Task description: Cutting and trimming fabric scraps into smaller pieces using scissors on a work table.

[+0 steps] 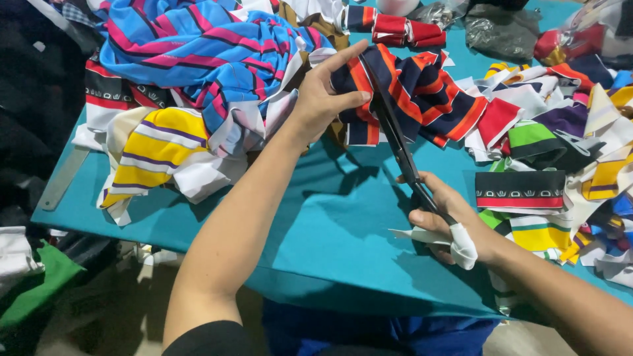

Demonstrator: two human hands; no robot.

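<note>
Head view: a navy, orange and red striped cloth piece (409, 92) is held up over the far middle of the teal table (330, 231) by the left hand (323, 99), fingers pinched on its edge. Black scissors (399, 142) are gripped in the right hand (448, 221), blades entering the cloth near the left thumb, so a nick seems possible. Scrap heaps (567, 132) crowd the right; open room remains near the front edge.

at the far edge of the teal tabletop (343, 217) lie some bags. a crinkly see-through plastic bag (438, 13) sits at the top middle. just beside it lies a dark grey plastic bag (504, 33). in the top right corner is a clear bag (587, 33) with red stuff inside.
</note>
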